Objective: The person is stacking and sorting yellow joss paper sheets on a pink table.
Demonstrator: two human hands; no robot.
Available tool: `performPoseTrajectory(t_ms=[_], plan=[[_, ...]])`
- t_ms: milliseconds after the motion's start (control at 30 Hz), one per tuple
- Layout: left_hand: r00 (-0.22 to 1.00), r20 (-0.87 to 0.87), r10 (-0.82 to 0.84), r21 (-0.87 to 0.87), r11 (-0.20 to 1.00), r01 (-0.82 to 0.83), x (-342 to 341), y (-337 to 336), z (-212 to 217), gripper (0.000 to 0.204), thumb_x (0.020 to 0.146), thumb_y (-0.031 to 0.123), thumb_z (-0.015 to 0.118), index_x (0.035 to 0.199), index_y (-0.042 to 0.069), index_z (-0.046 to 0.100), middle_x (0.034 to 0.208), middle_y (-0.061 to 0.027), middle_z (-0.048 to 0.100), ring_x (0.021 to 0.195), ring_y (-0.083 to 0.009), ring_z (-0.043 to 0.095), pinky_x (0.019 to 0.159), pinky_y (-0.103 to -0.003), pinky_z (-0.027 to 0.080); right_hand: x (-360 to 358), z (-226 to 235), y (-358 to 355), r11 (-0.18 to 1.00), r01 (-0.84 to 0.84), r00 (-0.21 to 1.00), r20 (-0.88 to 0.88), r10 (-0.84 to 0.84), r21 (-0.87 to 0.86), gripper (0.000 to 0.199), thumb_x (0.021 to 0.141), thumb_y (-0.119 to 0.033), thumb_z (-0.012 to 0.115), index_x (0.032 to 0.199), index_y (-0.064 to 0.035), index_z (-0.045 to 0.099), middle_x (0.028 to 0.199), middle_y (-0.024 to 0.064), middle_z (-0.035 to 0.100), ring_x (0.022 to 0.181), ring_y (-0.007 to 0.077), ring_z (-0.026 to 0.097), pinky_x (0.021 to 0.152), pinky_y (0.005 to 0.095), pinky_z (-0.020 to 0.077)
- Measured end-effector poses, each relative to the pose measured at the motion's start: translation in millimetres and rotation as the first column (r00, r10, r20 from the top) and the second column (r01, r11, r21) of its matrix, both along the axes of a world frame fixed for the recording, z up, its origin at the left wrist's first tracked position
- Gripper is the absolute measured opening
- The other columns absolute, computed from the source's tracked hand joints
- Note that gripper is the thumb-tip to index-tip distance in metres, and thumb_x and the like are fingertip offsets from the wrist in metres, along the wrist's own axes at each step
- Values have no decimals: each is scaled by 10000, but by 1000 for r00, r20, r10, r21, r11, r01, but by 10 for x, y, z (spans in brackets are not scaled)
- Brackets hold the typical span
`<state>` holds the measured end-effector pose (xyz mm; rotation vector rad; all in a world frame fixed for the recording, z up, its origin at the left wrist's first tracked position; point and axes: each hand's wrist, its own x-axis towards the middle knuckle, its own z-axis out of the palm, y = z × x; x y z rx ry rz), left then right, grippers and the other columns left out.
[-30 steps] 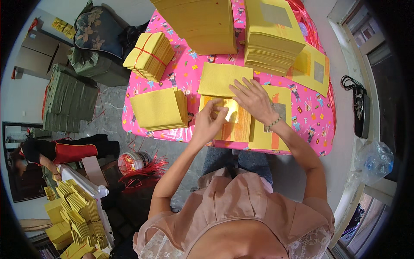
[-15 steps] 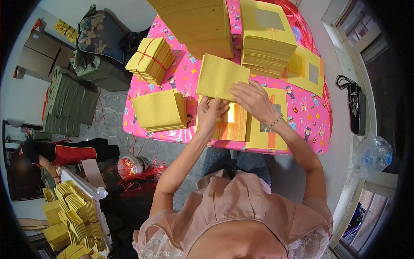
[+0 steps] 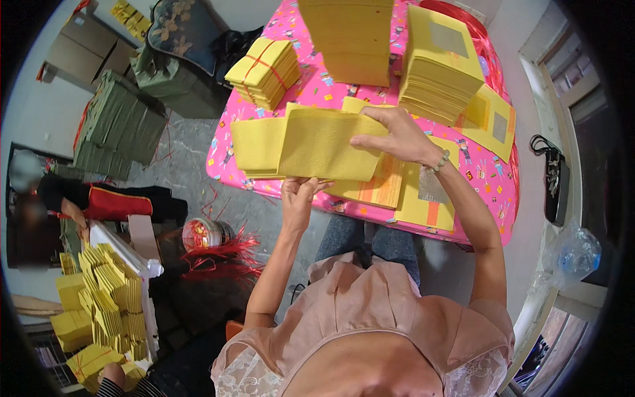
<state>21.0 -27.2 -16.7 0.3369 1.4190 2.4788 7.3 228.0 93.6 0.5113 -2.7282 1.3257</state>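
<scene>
Yellow folded rectangular paper packet [image 3: 324, 147], long axis left–right, extends leftward from the right hand [image 3: 400, 134], which clasps its right end, thumb on top. Left hand [image 3: 299, 200], nearer the other end, touches the near edge, grip unclear. Flat yellow paper stack [image 3: 256, 144] lies beyond left fingers, leftward.

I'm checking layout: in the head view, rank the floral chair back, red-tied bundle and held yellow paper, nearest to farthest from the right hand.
1. Held yellow paper: in the right hand.
2. Red-tied bundle: to its left, farther back.
3. Floral chair back: far upper left.
</scene>
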Motion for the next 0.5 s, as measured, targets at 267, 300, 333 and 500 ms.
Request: performPoseTrajectory(t_ms=[267, 300, 333, 500], plan=[[932, 6, 363, -196, 914, -355, -205, -622, 230, 319, 880, 43, 690, 1152, -22, 536, 1023, -105, 674, 814, -176, 682, 669, -302, 598, -702, -216, -800, 979, -201, 977, 80, 198, 24, 456, 835, -412, 719, 1005, 7, 654, 861, 130, 675, 783, 201, 626, 721, 363, 489], [930, 14, 366, -199, 913, -356, -279, -668, 228, 319, 880, 43, 690, 1152, -22, 536, 1023, -105, 674, 814, -176, 682, 669, -302, 598, -835, -305, -880, 982, -187, 981, 44, 187, -10, 482, 796, -430, 738, 1006, 0, 673, 855, 151, 690, 783, 237, 653, 720, 372, 500], [917, -18, 398, -223, 893, -392, -353, -707, 222, 366, 875, 47, 698, 1175, -18, 499, 1029, -123, 668, 805, -181, 683, 648, -294, 598, -955, -388, -934, 984, -172, 985, 8, 172, -44, 510, 758, -448, 757, 1006, -7, 692, 850, 172, 704, 784, 273, 679, 719, 380, 511], [876, -43, 480, -329, 821, -466, -628, -786, 1, 533, 842, 67, 744, 1224, -12, 382, 1041, -172, 641, 787, -195, 679, 610, -280, 596, -1393, -626, -1053, 974, -214, 935, 303, 184, 68, 530, 733, -464, 777, 993, -7, 715, 866, 161, 717, 817, 256, 696, 716, 365, 521]])
